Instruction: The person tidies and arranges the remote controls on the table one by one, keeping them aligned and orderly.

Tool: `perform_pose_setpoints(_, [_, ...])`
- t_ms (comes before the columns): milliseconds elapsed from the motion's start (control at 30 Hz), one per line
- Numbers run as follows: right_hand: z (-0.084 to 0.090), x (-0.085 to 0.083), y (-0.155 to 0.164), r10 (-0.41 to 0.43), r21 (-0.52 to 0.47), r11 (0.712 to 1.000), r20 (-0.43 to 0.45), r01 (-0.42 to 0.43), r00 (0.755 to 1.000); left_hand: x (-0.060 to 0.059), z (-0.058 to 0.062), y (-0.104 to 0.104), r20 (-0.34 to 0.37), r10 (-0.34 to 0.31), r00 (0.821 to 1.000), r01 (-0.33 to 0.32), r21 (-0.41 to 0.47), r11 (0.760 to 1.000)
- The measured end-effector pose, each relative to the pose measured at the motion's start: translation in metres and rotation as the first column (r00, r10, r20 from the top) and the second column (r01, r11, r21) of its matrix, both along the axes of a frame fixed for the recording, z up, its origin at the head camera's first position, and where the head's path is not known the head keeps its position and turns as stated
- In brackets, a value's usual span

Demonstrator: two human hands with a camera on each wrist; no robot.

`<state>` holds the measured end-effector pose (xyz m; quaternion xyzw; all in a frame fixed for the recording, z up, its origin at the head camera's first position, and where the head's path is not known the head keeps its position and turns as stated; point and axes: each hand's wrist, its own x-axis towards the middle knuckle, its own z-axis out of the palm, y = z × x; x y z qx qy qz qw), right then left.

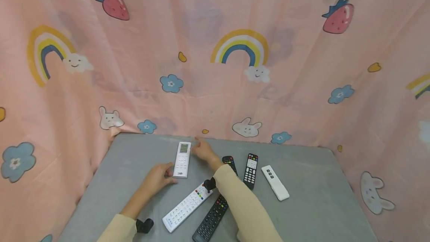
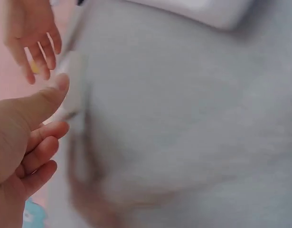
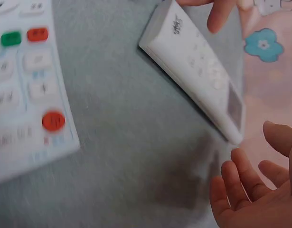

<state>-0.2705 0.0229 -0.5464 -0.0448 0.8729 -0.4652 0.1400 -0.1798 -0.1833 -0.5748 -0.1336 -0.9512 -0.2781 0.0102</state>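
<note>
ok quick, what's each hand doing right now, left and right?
Left hand: open, fingertips at the near end of the white remote with a screen.
Right hand: open, beside its far end, holding nothing.

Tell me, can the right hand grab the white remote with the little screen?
Probably yes. The right hand hovers open just beside the top end of the white remote, and nothing lies between them. The left hand only touches its bottom end.

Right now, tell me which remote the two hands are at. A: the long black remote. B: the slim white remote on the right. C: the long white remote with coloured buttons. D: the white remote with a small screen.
D: the left hand touches the near end of the white remote with a small screen, and the right hand is open at its far end.
</note>
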Motion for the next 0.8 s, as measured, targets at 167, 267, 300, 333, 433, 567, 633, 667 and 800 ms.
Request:
perform_pose_setpoints(167, [0.026, 0.005, 0.016, 0.082, -0.038, 0.996, -0.076, -0.086, 0.994, 0.004, 0.026, 0.007, -0.037, -0.009, 0.999, 0.009, -0.002, 1.0])
perform_pose_setpoints(267, [0.034, 0.014, 0.028, 0.095, -0.072, 0.992, -0.106, -0.103, 0.99, 0.005, 0.033, 0.016, -0.055, -0.055, 0.997, 0.058, 0.041, 0.997])
perform_pose_setpoints(300, [0.035, 0.017, 0.033, 0.098, -0.077, 0.991, -0.114, -0.107, 0.989, 0.004, 0.034, 0.02, -0.061, -0.072, 0.996, 0.076, 0.055, 0.996])
perform_pose_setpoints(333, [0.035, 0.021, 0.039, 0.094, -0.081, 0.991, -0.122, -0.105, 0.988, 0.003, 0.034, 0.024, -0.063, -0.089, 0.994, 0.093, 0.067, 0.993])
perform_pose_setpoints(433, [0.032, 0.034, 0.056, 0.077, -0.063, 0.994, -0.167, -0.089, 0.983, -0.001, 0.034, 0.037, -0.057, -0.122, 0.991, 0.127, 0.099, 0.987])
perform_pose_setpoints(567, [0.03, 0.055, 0.083, 0.051, -0.029, 0.998, -0.216, -0.059, 0.975, -0.01, 0.036, 0.056, -0.031, -0.18, 0.983, 0.182, 0.133, 0.974])
perform_pose_setpoints(633, [0.029, 0.066, 0.098, 0.041, -0.011, 0.999, -0.235, -0.045, 0.971, -0.016, 0.036, 0.065, -0.023, -0.225, 0.974, 0.226, 0.142, 0.964])
perform_pose_setpoints(667, [0.028, 0.072, 0.105, 0.034, 0.01, 0.999, -0.24, -0.033, 0.97, -0.018, 0.036, 0.07, -0.019, -0.246, 0.969, 0.246, 0.144, 0.958])
perform_pose_setpoints(800, [0.018, 0.095, 0.133, 0.013, 0.084, 0.996, -0.274, 0.01, 0.962, -0.03, 0.033, 0.089, -0.015, -0.312, 0.95, 0.31, 0.162, 0.937])
